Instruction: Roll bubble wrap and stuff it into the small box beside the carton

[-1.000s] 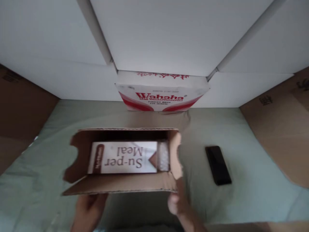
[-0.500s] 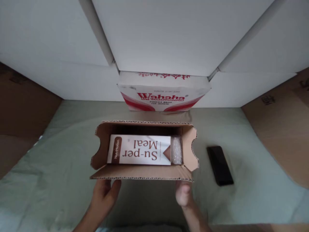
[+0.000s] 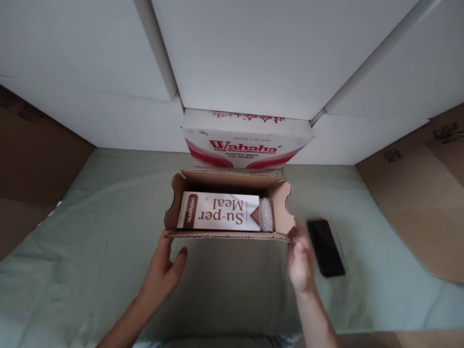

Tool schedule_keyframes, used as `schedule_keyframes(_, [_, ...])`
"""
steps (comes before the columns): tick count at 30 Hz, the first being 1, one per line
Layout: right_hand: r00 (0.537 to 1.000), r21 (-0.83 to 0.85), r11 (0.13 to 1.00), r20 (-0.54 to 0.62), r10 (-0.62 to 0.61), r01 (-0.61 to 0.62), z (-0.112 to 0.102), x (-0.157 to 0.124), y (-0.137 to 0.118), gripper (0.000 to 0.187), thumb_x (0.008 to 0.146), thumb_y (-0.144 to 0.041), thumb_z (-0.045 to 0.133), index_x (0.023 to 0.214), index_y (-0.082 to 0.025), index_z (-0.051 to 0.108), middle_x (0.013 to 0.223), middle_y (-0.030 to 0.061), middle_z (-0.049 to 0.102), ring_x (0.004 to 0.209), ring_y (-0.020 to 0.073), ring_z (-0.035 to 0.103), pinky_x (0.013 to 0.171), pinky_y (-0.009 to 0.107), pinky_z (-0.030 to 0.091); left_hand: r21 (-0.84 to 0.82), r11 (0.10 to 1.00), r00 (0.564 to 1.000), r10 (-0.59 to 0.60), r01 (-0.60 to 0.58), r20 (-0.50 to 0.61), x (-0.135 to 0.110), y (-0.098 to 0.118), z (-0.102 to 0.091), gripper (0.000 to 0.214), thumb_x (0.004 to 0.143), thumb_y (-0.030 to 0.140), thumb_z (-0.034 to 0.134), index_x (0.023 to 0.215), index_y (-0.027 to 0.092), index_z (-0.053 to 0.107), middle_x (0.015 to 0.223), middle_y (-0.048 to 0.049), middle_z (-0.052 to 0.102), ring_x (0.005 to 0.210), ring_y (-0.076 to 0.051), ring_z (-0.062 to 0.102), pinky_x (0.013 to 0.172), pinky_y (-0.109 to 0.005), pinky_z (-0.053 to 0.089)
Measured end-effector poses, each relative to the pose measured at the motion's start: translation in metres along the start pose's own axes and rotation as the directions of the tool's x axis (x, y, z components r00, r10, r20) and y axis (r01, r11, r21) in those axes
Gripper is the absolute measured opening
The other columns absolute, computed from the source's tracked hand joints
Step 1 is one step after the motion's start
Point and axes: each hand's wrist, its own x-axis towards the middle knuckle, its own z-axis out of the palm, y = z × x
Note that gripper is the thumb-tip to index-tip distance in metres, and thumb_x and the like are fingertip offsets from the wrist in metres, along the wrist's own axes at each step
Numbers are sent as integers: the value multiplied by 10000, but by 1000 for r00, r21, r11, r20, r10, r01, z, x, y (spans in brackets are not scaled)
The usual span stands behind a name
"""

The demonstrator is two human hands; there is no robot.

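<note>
An open cardboard box [image 3: 232, 235] sits in the middle, close to the far side of the green cloth. Inside it lies a white and brown "Su-per Meal" carton [image 3: 217, 211], with clear bubble wrap [image 3: 267, 214] at its right end. My left hand [image 3: 163, 270] is against the near left corner of the box; its fingers pass out of sight behind the wall and its thumb stands apart from the cardboard. At the near right corner, my right hand [image 3: 301, 258] holds the box side, fingers partly hidden and slightly blurred.
A white and red Wahaha carton [image 3: 246, 142] stands just behind the box. White cabinet panels [image 3: 246, 53] rise at the back. On the green cloth [image 3: 232, 285], a black phone [image 3: 325, 247] lies right of my right hand. Brown cardboard stands at the left [image 3: 32, 159] and right [image 3: 416, 188].
The box has moved away from me, toward the Wahaha carton, and appears smaller. My hands have spread from its near face to its two near corners. The camera view has shifted slightly.
</note>
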Motion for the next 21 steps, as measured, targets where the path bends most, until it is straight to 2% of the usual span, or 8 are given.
schedule_keyframes(2, [986, -18, 1000, -165, -17, 14, -24, 17, -22, 371, 920, -330, 402, 1257, -190, 471, 1168, 135, 620, 1097, 242, 584, 878, 406, 475, -3, 1000, 1000, 3, -3, 6, 0, 2, -2, 523, 880, 242, 433, 1381, 226, 284, 1356, -104, 448, 1334, -270, 350, 1132, -499, 232])
schedule_keyframes(4, [981, -73, 990, -145, -132, 122, -42, 38, -48, 219, 874, -234, 511, 1085, -211, 568, 1086, 94, 650, 1027, 221, 608, 868, 386, 483, -3, 1000, 1000, 16, -16, 10, -1, 3, -3, 514, 887, 250, 430, 1378, 227, 280, 1384, -105, 415, 1340, -266, 336, 1137, -497, 218])
schedule_keyframes(7, [929, -244, 907, 234, -288, 343, -49, 73, -87, 80, 857, -137, 521, 844, -195, 574, 1073, 70, 644, 1027, 201, 590, 901, 360, 457, -19, 999, 999, 30, -30, 16, -4, -1, -1, 522, 888, 259, 438, 1383, 226, 274, 1396, -106, 397, 1336, -263, 341, 1129, -491, 238])
schedule_keyframes(10, [827, -518, 731, 551, -113, 444, -33, 101, -107, 133, 843, -85, 489, 758, -171, 545, 889, 77, 648, 899, 217, 596, 782, 349, 463, -50, 998, 1000, 23, -23, 0, -10, -13, 4, 547, 877, 275, 471, 1388, 235, 280, 1390, -109, 407, 1323, -272, 362, 1113, -497, 265])
schedule_keyframes(14, [787, -697, 532, 610, 89, 480, -11, 119, -107, 164, 818, -56, 458, 727, -157, 549, 780, 91, 629, 820, 234, 585, 664, 327, 415, -82, 996, 999, -23, 20, -34, -16, -28, 13, 569, 870, 292, 493, 1392, 245, 272, 1412, -123, 384, 1322, -286, 367, 1102, -537, 261])
schedule_keyframes(18, [784, -676, 530, 620, 34, 512, -9, 121, -95, 172, 802, -48, 435, 716, -175, 514, 739, 64, 609, 801, 212, 558, 676, 317, 373, -52, 998, 992, 37, -43, -119, -19, -19, 15, 602, 866, 241, 488, 1417, 241, 246, 1409, -138, 381, 1274, -275, 426, 1059, -521, 344])
schedule_keyframes(20, [777, -638, 565, 629, -10, 523, -13, 120, -90, 187, 784, -22, 413, 729, -181, 494, 750, 47, 602, 804, 193, 544, 702, 312, 362, 54, 980, 939, 198, -190, -283, -22, -1, 10, 694, 820, 152, 539, 1432, 249, 226, 1431, -123, 344, 1274, -256, 415, 1040, -471, 383])
schedule_keyframes(21, [772, -615, 589, 635, -25, 524, -14, 119, -88, 187, 774, -16, 409, 734, -182, 486, 758, 40, 599, 800, 184, 539, 707, 307, 357, 149, 944, 874, 328, -293, -358, -24, 11, 7, 742, 780, 97, 569, 1429, 251, 244, 1436, -109, 334, 1282, -248, 398, 1039, -441, 389])
